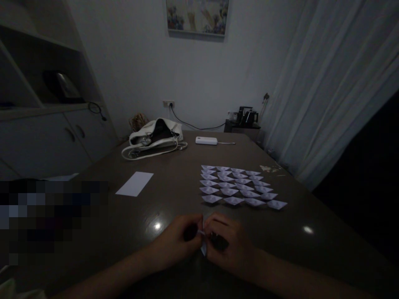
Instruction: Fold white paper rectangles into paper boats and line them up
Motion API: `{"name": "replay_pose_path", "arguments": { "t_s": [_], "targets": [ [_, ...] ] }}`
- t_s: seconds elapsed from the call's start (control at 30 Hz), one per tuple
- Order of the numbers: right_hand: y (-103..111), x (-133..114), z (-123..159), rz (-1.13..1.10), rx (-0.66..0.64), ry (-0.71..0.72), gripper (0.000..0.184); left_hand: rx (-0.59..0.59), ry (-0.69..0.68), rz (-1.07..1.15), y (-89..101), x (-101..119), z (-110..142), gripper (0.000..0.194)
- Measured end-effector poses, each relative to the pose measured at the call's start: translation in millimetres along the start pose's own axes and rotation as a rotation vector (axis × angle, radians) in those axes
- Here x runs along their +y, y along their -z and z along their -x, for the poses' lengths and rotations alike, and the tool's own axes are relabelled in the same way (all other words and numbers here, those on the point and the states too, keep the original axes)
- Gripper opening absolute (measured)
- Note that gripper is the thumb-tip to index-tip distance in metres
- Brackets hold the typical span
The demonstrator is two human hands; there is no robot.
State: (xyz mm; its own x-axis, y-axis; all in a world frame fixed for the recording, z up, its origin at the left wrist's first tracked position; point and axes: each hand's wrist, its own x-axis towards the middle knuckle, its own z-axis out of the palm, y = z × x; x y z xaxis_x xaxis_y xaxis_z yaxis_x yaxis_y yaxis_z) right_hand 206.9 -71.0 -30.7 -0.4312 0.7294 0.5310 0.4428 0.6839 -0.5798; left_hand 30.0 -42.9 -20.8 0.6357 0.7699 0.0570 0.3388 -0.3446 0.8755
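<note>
Between both hands is a small piece of folded white paper (203,246), mostly hidden by the fingers. My left hand (182,236) pinches it from the left, thumb and forefinger closed. From the other side my right hand (229,241) grips the same paper with its fingers bent. The hands nearly touch each other, low over the table's near part. Just beyond them, several folded white paper boats (233,201) stand in rows. To the left a flat white sheet of paper (135,184) lies on the table.
On the brown table (174,174), a white handbag (156,137) lies at the back left. A white power bank (206,141) with a short cable is near the far edge. Small scraps (269,168) lie near the right edge. A black kettle (249,117) stands beyond the table.
</note>
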Motion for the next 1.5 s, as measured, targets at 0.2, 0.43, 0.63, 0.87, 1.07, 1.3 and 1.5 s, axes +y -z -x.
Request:
{"name": "replay_pose_path", "arguments": {
  "t_s": [0.2,0.43,0.63,0.87,1.07,1.3,1.5],
  "targets": [
    [1.1,1.0,0.6,-0.003,-0.022,-0.056,0.008,-0.033,-0.009,0.119,0.3,-2.7,-1.3,0.002],
    [-0.1,0.5,-0.2,0.003,-0.006,-0.093,0.008,-0.028,0.039,0.075,2.6,4.6,-0.8,0.005],
    [-1.1,2.4,-0.2,-0.004,-0.023,-0.107,0.008,-0.023,0.028,0.078,2.9,3.1,-1.3,0.004],
    [-0.1,1.9,0.1,-0.012,-0.02,-0.119,0.008,-0.03,0.013,0.102,3.2,0.9,-2.8,0.006],
    [-0.1,3.0,-0.1,-0.033,-0.025,-0.101,0.01,-0.04,0.008,0.106,3.0,0.9,-2.2,0.007],
    [1.7,1.8,0.3,-0.016,-0.014,-0.123,0.009,-0.004,0.047,0.144,2.9,-2.8,-4.3,0.015],
    [3.4,4.2,-0.2,-0.001,0.028,-0.206,0.01,-0.006,0.082,0.172,8.3,-2.2,-5.8,0.021]
  ]
}}
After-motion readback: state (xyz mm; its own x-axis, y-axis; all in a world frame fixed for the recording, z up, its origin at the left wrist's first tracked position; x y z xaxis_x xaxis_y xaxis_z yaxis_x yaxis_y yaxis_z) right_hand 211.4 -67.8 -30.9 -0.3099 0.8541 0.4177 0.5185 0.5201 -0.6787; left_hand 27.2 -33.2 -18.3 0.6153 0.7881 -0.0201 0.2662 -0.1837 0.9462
